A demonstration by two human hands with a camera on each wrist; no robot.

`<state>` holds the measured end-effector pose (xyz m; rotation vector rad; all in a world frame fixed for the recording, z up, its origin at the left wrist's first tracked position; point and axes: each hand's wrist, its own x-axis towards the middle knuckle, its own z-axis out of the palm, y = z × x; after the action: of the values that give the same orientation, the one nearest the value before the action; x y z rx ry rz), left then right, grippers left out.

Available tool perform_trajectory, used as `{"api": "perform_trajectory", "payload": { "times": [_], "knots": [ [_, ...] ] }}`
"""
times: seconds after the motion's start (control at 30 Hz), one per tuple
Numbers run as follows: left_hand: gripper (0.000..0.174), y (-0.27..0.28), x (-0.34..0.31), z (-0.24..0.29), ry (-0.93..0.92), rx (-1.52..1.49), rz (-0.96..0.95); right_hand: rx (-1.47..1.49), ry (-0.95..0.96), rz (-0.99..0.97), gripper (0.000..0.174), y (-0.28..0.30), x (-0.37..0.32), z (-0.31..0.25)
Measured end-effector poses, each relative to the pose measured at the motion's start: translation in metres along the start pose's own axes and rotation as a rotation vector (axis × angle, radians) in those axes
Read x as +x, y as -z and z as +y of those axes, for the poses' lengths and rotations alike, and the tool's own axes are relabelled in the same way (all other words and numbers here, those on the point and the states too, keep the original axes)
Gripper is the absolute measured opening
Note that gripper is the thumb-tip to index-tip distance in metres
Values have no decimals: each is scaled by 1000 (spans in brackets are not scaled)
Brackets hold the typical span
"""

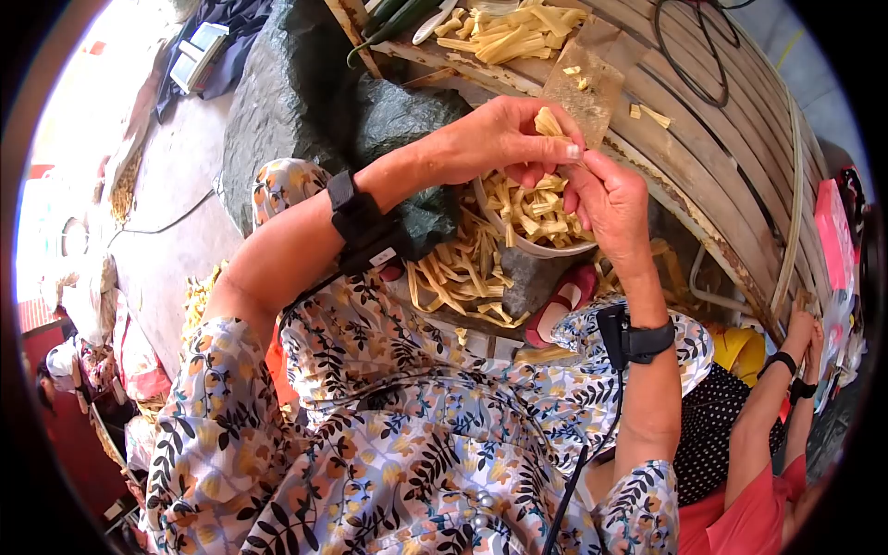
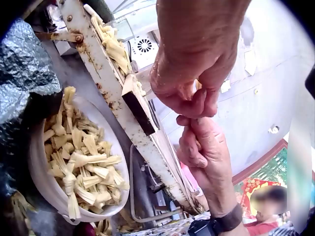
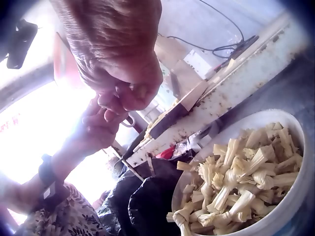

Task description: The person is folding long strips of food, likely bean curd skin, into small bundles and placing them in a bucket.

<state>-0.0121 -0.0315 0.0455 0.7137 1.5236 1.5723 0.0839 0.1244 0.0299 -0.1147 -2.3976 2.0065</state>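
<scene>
My left hand (image 1: pixel 513 139) grips a pale yellow strip (image 1: pixel 548 122), whose folded end sticks up between the fingers. Against its fingertips, my right hand (image 1: pixel 612 203) pinches with thumb and forefinger; the fingers cover most of the strip there. In the left wrist view, the right hand (image 2: pixel 209 152) has curled fingers and meets the left hand (image 2: pixel 192 73) tip to tip. Below both hands stands a white bucket (image 2: pixel 123 162) filled with knotted yellow strips (image 3: pixel 236 182).
A slatted table (image 1: pixel 703 166) with a rusty edge bears a pile of yellow strips (image 1: pixel 513 32) and a small board (image 1: pixel 592 79). Loose strips (image 1: pixel 462 268) lie below, beside a dark green plastic bag (image 1: pixel 407 120). Another person's arms (image 1: pixel 772 398) show at the right.
</scene>
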Motion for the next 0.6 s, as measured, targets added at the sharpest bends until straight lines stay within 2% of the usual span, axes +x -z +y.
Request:
{"api": "perform_trajectory", "payload": {
  "times": [0.1,0.2,0.4,0.6],
  "knots": [
    [20,-3,5,-5,-81,1,58,-10,19,3,14,-1,1,-3],
    [17,-7,7,-10,-75,-56,106,-3,4,-16,15,-1,2,-3],
    [17,-7,10,-15,-65,93,114,16,-60,-56,17,-2,1,3],
    [16,-4,9,-14,111,-197,205,20,-23,-78,19,-4,4,3]
  ]
}}
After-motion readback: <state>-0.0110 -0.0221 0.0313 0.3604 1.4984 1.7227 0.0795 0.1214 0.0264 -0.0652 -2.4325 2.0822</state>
